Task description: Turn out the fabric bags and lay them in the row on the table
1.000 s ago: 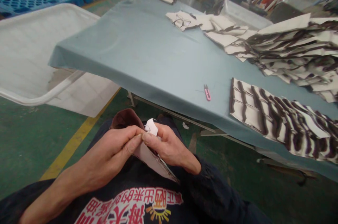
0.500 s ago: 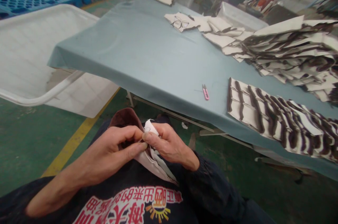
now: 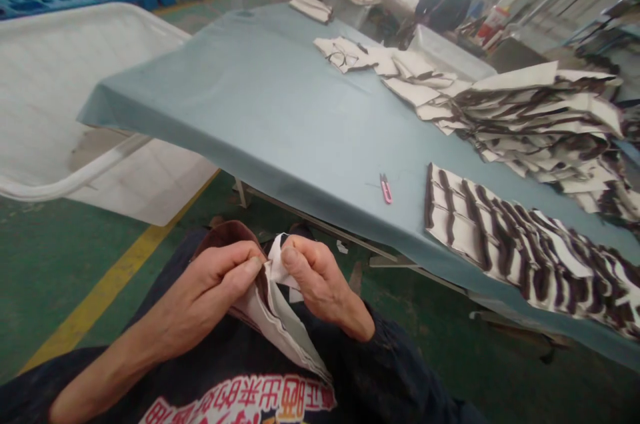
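Above my lap, my left hand [image 3: 220,284] pinches the edge of a sewn fabric piece [image 3: 283,324], white with a brown part, its layers spread apart below the fingers. My right hand [image 3: 320,277] is closed on a small white strip of cloth [image 3: 277,257] at the same edge, thumb pressed on top. Whether the strip is joined to the fabric piece is hidden by the fingers. Pink thread snips [image 3: 385,189] lie on the blue-green table [image 3: 280,117] in front of me.
A row of folded white-and-brown pieces [image 3: 460,217] lies at the table's right front, with a large heap of similar pieces [image 3: 540,117] behind. Glasses [image 3: 343,57] rest on cloth farther back. A white tub [image 3: 100,171] stands left; a person [image 3: 445,4] is at the back.
My right hand has moved slightly away from my left, drawing the white strip out more. The fabric below has spread wider. The view has shifted a little.
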A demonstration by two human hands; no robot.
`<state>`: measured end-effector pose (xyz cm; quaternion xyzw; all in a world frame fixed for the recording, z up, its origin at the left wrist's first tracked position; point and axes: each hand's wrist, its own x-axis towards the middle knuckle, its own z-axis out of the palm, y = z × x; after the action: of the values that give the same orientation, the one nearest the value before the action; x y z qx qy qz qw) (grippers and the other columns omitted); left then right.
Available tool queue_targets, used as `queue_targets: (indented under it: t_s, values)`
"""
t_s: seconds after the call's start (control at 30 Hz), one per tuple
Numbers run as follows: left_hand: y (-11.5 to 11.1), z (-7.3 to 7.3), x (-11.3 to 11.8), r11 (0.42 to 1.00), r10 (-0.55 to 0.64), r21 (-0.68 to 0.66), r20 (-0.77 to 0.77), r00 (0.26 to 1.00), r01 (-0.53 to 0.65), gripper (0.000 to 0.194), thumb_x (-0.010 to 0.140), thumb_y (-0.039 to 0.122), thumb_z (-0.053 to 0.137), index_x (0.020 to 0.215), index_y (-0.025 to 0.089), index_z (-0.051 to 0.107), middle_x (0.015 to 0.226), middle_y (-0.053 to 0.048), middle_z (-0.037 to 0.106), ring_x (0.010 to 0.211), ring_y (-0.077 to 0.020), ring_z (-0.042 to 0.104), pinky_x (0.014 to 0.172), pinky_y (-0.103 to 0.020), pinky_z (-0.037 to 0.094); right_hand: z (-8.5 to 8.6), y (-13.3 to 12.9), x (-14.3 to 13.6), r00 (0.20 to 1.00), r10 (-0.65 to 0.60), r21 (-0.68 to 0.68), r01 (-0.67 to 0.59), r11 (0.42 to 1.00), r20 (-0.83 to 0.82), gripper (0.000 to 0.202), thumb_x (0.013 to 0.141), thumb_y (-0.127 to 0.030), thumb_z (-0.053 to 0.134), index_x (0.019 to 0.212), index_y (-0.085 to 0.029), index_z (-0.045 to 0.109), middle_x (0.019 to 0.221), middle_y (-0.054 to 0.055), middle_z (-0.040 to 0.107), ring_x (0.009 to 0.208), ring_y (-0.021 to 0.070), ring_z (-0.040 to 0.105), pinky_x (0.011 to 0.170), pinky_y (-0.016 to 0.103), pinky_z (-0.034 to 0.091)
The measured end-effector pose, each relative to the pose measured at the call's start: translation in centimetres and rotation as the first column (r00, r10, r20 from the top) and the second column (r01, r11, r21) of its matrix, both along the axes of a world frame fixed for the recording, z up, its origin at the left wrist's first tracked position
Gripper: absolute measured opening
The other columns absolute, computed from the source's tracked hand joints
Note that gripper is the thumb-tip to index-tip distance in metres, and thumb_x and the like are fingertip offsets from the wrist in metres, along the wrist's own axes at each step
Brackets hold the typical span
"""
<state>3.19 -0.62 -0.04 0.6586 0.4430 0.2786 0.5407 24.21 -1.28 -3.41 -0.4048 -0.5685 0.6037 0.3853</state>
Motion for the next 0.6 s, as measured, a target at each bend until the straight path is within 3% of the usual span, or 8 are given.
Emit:
queue_targets:
  t_s: [0.1, 0.2, 0.3, 0.43, 0.53, 0.6]
  values:
    - [0.1, -1.4, 0.1, 0.994, 0.092, 0.065, -0.051, 0.995, -0.088, 0.048, 0.109, 0.051, 0.051, 0.071, 0.022, 0.062, 0.064, 0.003, 0.056, 0.057, -0.0141, 0.053, 0.053, -0.024, 0.042, 0.2, 0.6, 0.6, 0.995, -0.035, 0.101, 0.025, 0.995, 0.093, 0.056, 0.113, -0.068, 0.058, 0.080, -0.023, 0.060, 0.071, -0.004, 0.051, 0.064, 0.0137, 0.042, 0.061, 0.030, 0.035]
    - [-0.1, -3.4, -0.1, 0.990, 0.139, 0.038, -0.113, 0.984, -0.135, 0.044, 0.111, 0.053, 0.051, 0.089, 0.021, 0.072, 0.074, 0.002, 0.066, 0.069, -0.0175, 0.063, 0.063, -0.025, 0.050, 1.1, 0.9, 0.6, 0.990, -0.085, 0.171, 0.066, 0.983, 0.109, 0.048, 0.115, -0.061, 0.058, 0.090, -0.022, 0.071, 0.077, -0.001, 0.065, 0.068, 0.0146, 0.053, 0.064, 0.028, 0.043]
    - [-0.5, -5.0, -0.6, 0.984, 0.172, -0.015, -0.136, 0.976, -0.175, 0.041, 0.112, 0.055, 0.053, 0.108, 0.021, 0.076, 0.084, 0.000, 0.072, 0.077, -0.0201, 0.069, 0.071, -0.027, 0.055, 1.8, 1.3, 0.6, 0.978, -0.187, 0.186, 0.167, 0.968, 0.094, 0.049, 0.115, -0.061, 0.060, 0.090, -0.021, 0.073, 0.077, 0.000, 0.066, 0.066, 0.0139, 0.054, 0.063, 0.027, 0.045]
    - [-1.0, -5.5, -1.0, 0.963, 0.266, -0.025, -0.091, 0.960, -0.270, 0.042, 0.108, 0.059, 0.061, 0.115, 0.022, 0.077, 0.096, -0.004, 0.080, 0.085, -0.0218, 0.075, 0.076, -0.027, 0.059, 1.4, 2.2, 0.5, 0.946, -0.314, 0.001, 0.315, 0.949, 0.074, 0.053, 0.108, -0.072, 0.066, 0.093, -0.021, 0.073, 0.065, -0.006, 0.051, 0.054, 0.0111, 0.043, 0.051, 0.025, 0.038]
    - [-1.2, -5.2, -0.5, 0.952, 0.307, 0.007, -0.078, 0.949, -0.307, 0.039, 0.103, 0.058, 0.068, 0.107, 0.022, 0.080, 0.077, -0.001, 0.074, 0.071, -0.0200, 0.070, 0.068, -0.027, 0.055, 0.6, 2.8, 0.0, 0.923, -0.380, -0.117, 0.384, 0.916, 0.053, 0.053, 0.101, -0.074, 0.074, 0.102, -0.021, 0.075, 0.063, -0.007, 0.051, 0.052, 0.0110, 0.045, 0.048, 0.023, 0.040]
    - [-1.2, -5.1, 0.2, 0.966, 0.258, -0.005, -0.048, 0.965, -0.258, 0.035, 0.102, 0.053, 0.066, 0.104, 0.022, 0.082, 0.070, 0.000, 0.072, 0.067, -0.0199, 0.069, 0.066, -0.026, 0.054, 0.4, 3.0, -0.6, 0.928, -0.372, -0.121, 0.373, 0.920, 0.034, 0.050, 0.100, -0.070, 0.077, 0.106, -0.021, 0.076, 0.065, -0.006, 0.056, 0.054, 0.0117, 0.049, 0.050, 0.024, 0.043]
